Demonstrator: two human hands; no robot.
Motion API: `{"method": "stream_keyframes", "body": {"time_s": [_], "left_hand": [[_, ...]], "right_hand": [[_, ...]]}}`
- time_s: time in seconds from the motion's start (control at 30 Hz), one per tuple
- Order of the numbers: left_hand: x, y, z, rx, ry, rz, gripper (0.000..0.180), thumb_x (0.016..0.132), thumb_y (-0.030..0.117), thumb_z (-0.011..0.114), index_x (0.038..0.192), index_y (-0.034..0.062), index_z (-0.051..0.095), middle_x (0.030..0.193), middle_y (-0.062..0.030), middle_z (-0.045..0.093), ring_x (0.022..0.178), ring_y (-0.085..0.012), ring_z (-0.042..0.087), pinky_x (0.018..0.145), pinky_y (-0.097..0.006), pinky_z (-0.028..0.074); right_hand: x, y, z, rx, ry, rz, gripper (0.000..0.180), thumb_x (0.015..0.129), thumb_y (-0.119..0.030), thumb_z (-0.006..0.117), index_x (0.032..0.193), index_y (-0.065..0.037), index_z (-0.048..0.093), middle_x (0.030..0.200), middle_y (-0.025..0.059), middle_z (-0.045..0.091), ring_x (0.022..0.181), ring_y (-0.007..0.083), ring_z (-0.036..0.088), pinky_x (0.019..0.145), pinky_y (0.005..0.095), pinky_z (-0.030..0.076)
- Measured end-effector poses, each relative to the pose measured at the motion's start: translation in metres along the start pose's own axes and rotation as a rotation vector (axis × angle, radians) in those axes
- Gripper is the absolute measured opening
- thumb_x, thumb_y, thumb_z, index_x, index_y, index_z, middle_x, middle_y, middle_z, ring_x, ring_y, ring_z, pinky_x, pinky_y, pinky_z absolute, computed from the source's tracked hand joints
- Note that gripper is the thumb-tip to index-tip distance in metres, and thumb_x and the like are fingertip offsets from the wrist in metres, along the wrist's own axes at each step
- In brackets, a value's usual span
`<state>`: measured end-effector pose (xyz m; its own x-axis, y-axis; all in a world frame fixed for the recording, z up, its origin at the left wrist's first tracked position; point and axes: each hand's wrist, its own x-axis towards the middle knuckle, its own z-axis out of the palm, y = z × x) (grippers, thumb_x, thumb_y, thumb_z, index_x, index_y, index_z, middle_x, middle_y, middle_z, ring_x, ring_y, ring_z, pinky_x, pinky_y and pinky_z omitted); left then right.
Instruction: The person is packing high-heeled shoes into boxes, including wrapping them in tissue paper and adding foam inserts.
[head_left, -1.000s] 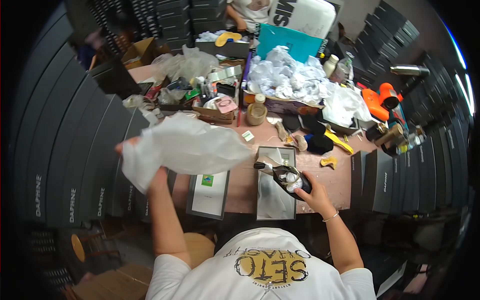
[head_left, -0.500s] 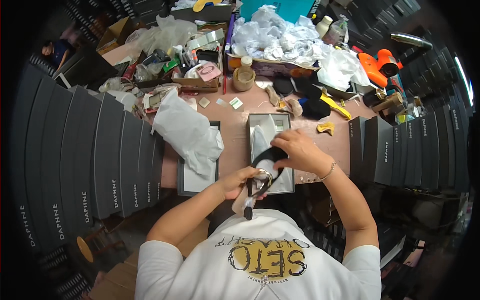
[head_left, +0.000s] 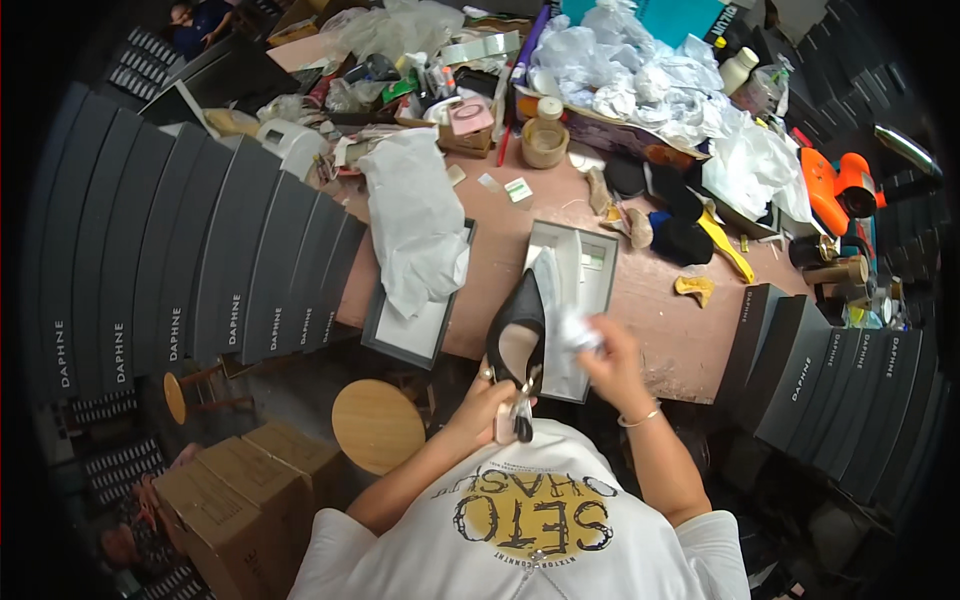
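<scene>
Many shoeboxes point(head_left: 222, 260) bear pale lettering; the left hand point(head_left: 482, 408) grips a black pointed-toe pump point(head_left: 520, 302), the right hand point(head_left: 613, 368) white wadding point(head_left: 577, 333) now out of it.

shoe point(head_left: 519, 300): blk, beige inside | wad point(head_left: 578, 333): wht | box point(head_left: 595, 285): dk gry, wht inside | tbl point(head_left: 665, 350): pinkish-brn

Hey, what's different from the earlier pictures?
The left hand let go of the white sheet, now partly over the grey lid, and took the black shoe. The right hand left the shoe and moved right, holding a white wad. The open box stayed put.
</scene>
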<state>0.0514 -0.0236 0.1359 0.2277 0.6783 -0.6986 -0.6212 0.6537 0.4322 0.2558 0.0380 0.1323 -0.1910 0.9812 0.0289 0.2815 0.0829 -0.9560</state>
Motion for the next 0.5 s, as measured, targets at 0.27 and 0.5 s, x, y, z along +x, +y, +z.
{"method": "stream_keyframes", "body": {"time_s": [0.27,0.5], "left_hand": [[0.021,0.003,-0.022,0.070,-0.157,0.129,0.070,0.077,-0.009,0.047,0.137,0.0157,0.022,0.119,-0.0069,0.045,0.102,-0.0160,0.052,0.085,-0.030,0.047],[0.019,0.013,-0.032,0.064,-0.105,-0.013,0.051,0.085,0.003,0.044,0.129,0.0200,0.024,0.110,-0.0054,0.041,0.100,-0.0169,0.049,0.085,-0.038,0.048]], "right_hand": [[0.031,-0.051,0.030,-0.216,-0.460,0.081,0.048,0.089,-0.027,0.059,0.127,0.001,0.049,0.121,0.0225,0.057,0.107,0.0357,0.055,0.094,0.0441,0.041],[0.047,0.018,0.121,-0.273,-0.428,0.024,0.053,0.098,-0.047,0.032,0.107,0.002,0.049,0.100,0.0196,0.049,0.098,0.0377,0.046,0.095,0.0502,0.029]]}}
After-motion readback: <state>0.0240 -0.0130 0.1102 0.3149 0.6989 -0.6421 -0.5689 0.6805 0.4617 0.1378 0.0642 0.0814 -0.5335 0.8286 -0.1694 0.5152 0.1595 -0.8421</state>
